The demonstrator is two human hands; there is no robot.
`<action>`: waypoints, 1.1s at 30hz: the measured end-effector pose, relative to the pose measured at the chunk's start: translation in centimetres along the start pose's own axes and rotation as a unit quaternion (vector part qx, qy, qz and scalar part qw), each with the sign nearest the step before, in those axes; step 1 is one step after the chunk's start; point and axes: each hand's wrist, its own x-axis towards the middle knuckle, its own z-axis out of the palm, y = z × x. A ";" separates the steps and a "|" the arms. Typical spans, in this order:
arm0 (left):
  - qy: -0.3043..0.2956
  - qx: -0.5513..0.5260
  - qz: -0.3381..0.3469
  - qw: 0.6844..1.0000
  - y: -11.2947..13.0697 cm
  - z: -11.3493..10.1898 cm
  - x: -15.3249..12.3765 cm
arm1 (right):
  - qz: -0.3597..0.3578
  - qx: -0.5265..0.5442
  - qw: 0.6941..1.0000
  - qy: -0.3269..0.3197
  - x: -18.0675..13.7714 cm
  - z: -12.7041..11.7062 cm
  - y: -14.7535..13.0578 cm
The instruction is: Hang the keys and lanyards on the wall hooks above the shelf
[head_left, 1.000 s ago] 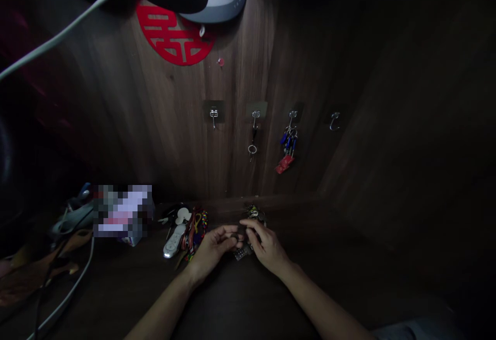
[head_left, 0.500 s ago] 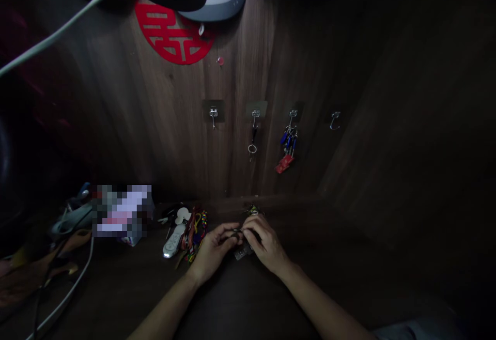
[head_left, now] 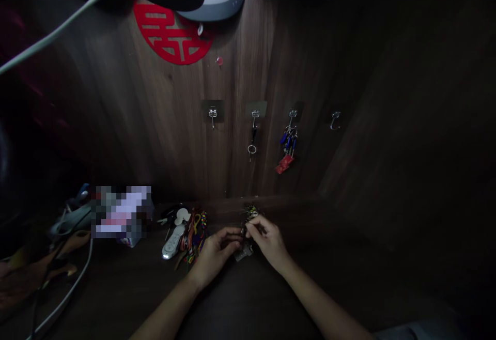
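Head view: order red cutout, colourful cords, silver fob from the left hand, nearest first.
From the left hand:
1. Colourful cords, just to its left.
2. Silver fob, left of the cords.
3. Red cutout, high on the wall.

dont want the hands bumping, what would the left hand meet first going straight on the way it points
For the left hand, probably the small dark item just ahead, then the right hand; dim light leaves depth unclear.

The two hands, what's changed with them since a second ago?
The thumb and forefinger of the right hand, parted earlier, now meet beside a small dark item; their grip is unclear. The left hand barely shifted. The hanging keys stayed put.
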 end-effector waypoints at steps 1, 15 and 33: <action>-0.003 0.000 -0.005 1.000 0.0 0.0 0.0 | 0.014 0.021 1.000 0.007 0.1 -0.1 0.0; 0.029 0.063 -0.007 0.998 0.3 0.0 -0.2 | 0.089 0.164 0.975 0.118 1.3 -2.4 1.2; 0.038 0.155 -0.010 0.987 -0.2 0.2 0.4 | 0.025 0.165 0.910 0.379 11.3 -16.0 -1.0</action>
